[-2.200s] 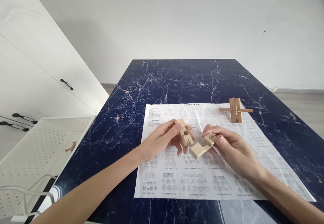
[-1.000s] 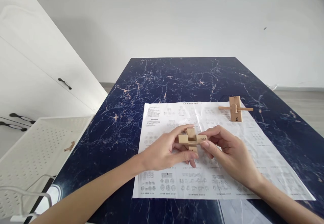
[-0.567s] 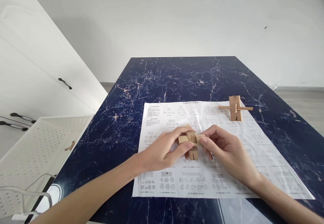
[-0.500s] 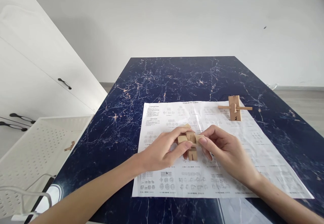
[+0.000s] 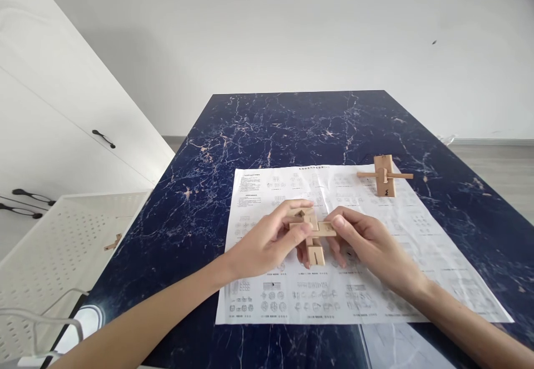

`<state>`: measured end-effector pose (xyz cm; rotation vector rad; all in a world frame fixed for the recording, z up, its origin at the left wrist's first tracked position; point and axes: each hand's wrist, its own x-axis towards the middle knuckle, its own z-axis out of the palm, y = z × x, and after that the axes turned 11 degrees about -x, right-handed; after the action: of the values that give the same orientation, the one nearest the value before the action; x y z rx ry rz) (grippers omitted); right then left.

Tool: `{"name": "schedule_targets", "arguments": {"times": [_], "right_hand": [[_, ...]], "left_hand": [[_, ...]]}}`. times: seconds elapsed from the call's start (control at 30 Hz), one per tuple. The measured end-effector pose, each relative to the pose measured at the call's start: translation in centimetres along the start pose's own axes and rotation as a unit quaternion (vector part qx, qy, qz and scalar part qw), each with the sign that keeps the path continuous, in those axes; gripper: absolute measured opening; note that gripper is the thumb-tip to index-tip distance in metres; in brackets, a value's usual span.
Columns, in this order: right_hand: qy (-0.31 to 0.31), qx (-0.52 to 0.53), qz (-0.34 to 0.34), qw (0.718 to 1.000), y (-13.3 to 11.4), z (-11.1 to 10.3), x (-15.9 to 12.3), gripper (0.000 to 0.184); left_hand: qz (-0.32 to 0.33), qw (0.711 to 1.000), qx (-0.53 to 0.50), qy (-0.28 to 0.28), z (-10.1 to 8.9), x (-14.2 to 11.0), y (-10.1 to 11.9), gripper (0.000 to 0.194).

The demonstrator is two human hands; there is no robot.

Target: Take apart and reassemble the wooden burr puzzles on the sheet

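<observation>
The left hand (image 5: 269,242) curls its grip around wooden blocks (image 5: 316,255), set crosswise together over a printed sheet (image 5: 292,295); the right hand (image 5: 369,241) has its grip pinched on their right end. Beyond, a wooden cross (image 5: 385,188) sits at the sheet's far right corner; the blue surface (image 5: 275,129) stretches toward a pale wall (image 5: 292,29).

Head camera: one view, forward and down.
Looks from above the near end of the table (image 5: 267,135); left hand (image 5: 262,246) and right hand (image 5: 371,241) close by, wall (image 5: 292,29) farther off, across the top.
</observation>
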<state>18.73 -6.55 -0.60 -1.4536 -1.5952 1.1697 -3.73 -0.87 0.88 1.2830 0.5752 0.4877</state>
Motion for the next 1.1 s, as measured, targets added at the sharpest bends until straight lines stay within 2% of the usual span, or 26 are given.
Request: {"name": "schedule_targets", "arguments": {"times": [0.1, 0.2, 0.3, 0.43, 0.5, 0.6, 0.73, 0.83, 0.93, 1.0, 1.1], "right_hand": [[0.071, -0.052, -0.038, 0.995, 0.3, 0.2, -0.1, 0.037], [0.133, -0.186, -0.12, 0.966, 0.8, 0.6, -0.1, 0.024], [0.112, -0.277, -0.173, 0.939, 1.4, 1.0, -0.1, 0.034], [0.054, -0.321, -0.181, 0.928, 2.1, 1.4, 0.0, 0.039], [0.065, -0.326, -0.184, 0.925, 2.2, 1.5, 0.0, 0.04], [0.089, -0.346, -0.203, 0.912, 2.1, 1.5, 0.0, 0.051], [0.053, -0.383, -0.248, 0.888, 2.0, 1.5, 0.3, 0.057], [0.043, -0.37, -0.236, 0.898, 1.9, 1.5, 0.4, 0.038], [0.048, -0.327, -0.211, 0.92, 1.7, 1.4, 0.4, 0.021], [0.048, -0.282, -0.167, 0.943, 1.4, 1.2, 0.3, 0.021], [0.022, -0.174, -0.052, 0.983, 0.8, 0.5, 0.2, 0.037]], "left_hand": [[0.011, 0.993, -0.114, 0.01, -0.4, 0.5, -0.1, 0.044], [0.045, 0.977, -0.204, 0.033, -1.1, 1.0, -0.2, 0.039], [0.05, 0.968, -0.242, 0.047, -1.8, 1.2, -0.2, 0.034], [0.053, 0.971, -0.208, 0.102, -1.9, 1.1, 0.0, 0.034], [0.068, 0.973, -0.168, 0.146, -1.7, 1.1, 0.0, 0.033], [0.079, 0.967, -0.126, 0.207, -1.7, 1.3, -0.2, 0.031], [0.074, 0.964, -0.115, 0.227, -2.0, 1.5, -0.4, 0.035], [0.064, 0.968, -0.106, 0.219, -2.1, 1.5, -0.3, 0.04], [0.056, 0.973, -0.088, 0.206, -1.9, 1.3, -0.1, 0.045], [0.051, 0.976, -0.079, 0.197, -1.8, 1.2, 0.0, 0.047], [0.037, 0.98, -0.067, 0.186, -1.6, 0.9, -0.1, 0.051]]}}
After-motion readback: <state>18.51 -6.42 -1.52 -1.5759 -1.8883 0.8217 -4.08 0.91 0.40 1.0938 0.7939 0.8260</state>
